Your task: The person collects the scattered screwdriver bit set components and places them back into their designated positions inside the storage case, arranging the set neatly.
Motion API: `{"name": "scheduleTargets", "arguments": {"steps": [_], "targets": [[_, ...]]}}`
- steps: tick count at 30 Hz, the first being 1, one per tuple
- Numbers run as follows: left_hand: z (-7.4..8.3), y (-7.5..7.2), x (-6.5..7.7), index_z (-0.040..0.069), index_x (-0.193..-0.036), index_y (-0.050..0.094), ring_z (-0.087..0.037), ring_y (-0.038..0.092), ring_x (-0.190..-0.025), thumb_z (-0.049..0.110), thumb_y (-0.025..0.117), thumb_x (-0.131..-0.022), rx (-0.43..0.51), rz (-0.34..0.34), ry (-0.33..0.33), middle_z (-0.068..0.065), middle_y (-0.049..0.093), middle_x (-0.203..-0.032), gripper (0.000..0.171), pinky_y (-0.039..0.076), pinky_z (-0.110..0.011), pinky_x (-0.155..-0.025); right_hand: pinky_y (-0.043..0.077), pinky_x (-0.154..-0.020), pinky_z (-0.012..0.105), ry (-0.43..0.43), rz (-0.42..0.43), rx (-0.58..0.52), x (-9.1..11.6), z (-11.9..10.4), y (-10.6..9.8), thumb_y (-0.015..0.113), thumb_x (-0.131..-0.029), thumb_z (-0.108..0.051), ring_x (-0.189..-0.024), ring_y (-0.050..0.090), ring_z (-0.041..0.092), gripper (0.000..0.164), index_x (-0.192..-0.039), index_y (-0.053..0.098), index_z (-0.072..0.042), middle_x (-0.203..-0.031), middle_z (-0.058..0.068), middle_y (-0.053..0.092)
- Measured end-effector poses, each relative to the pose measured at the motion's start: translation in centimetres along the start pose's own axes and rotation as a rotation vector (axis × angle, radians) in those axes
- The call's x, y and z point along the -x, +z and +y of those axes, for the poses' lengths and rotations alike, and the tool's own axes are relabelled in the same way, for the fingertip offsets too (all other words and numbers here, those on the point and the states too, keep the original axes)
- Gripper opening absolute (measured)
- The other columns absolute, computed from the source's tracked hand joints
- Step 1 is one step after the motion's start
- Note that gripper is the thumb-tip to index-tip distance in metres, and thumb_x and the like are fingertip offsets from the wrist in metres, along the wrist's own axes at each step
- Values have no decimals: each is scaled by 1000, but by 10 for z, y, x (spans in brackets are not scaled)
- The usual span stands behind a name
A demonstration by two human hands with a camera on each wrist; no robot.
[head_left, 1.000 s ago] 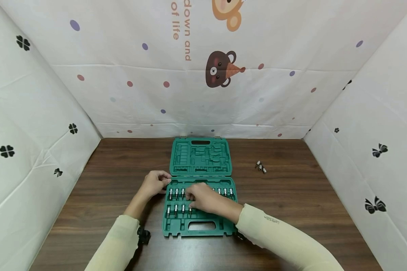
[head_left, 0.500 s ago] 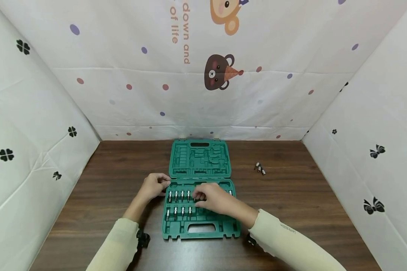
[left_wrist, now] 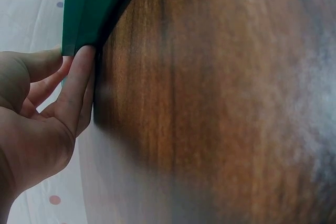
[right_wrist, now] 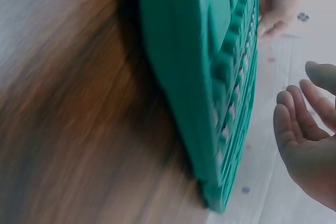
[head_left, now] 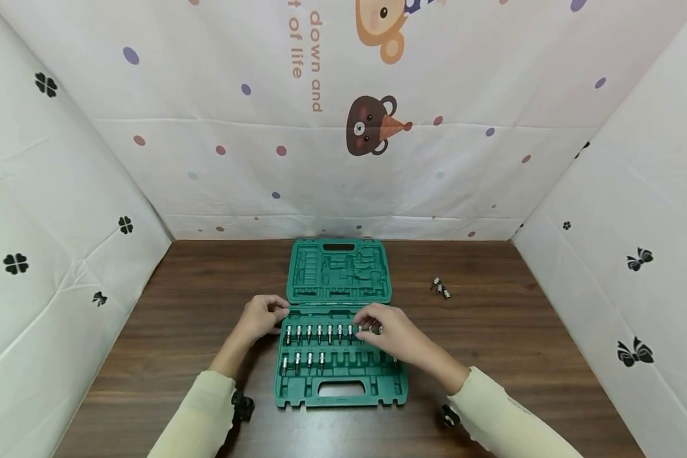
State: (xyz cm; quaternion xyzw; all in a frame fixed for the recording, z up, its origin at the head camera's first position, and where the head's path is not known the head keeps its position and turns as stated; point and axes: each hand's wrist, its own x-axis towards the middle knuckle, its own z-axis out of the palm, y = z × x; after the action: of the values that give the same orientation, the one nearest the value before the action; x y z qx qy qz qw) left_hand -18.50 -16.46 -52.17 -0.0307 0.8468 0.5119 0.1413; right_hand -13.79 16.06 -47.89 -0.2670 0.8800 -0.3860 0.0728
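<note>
A green plastic tool case [head_left: 386, 387] lies open on the table, its lid [head_left: 338, 273] folded back. Silver-topped bit sockets [head_left: 310, 332] fill a long upper row, and several stand at the left of the lower row. My left hand [head_left: 262, 313] pinches the case's left edge near the hinge; the left wrist view shows thumb and fingers at the green corner [left_wrist: 100, 9]. Over the right end of the upper row is my right hand [head_left: 394, 332], covering part of it. In the right wrist view that hand [right_wrist: 310, 150] has loosely curled fingers with nothing between them.
Several small loose bit sockets [head_left: 439, 289] lie on the dark wooden table [head_left: 481, 331], right of the lid. White printed cloth [head_left: 446, 184] walls the table at the back and both sides.
My right hand has moved rightward along the upper row, uncovering more sockets in its middle. My left hand stays at the case's edge. The loose sockets have not moved.
</note>
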Motion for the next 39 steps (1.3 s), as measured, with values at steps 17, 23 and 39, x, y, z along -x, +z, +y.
{"name": "scheduleTargets", "arguments": {"steps": [17, 23, 39], "targets": [[0, -1, 0, 3, -114, 74, -19, 68, -83, 6, 64, -102, -2, -2, 0, -13, 67, -100, 16, 66, -37, -70, 61, -79, 30, 76, 287, 43, 24, 56, -36, 77, -94, -13, -94, 67, 14, 26, -119, 70, -8, -110, 6, 70], [0, -1, 0, 3, -115, 74, -19, 68, -83, 5, 64, -102, -1, -6, 1, -13, 67, -100, 16, 66, -37, -70, 59, -76, 29, 130, 388, 119, 31, 79, -51, 78, -94, -12, -91, 65, 16, 24, -116, 71, -6, -104, 5, 69], [-1, -1, -1, 2, -115, 74, -19, 68, -83, 5, 64, -102, 1, -7, 6, -13, 67, -100, 16, 65, -36, -69, 56, -87, 51, 311, 461, 216, 48, 125, -81, 77, -95, -12, -105, 63, 35, 35, -124, 64, 2, -119, 21, 60]]}}
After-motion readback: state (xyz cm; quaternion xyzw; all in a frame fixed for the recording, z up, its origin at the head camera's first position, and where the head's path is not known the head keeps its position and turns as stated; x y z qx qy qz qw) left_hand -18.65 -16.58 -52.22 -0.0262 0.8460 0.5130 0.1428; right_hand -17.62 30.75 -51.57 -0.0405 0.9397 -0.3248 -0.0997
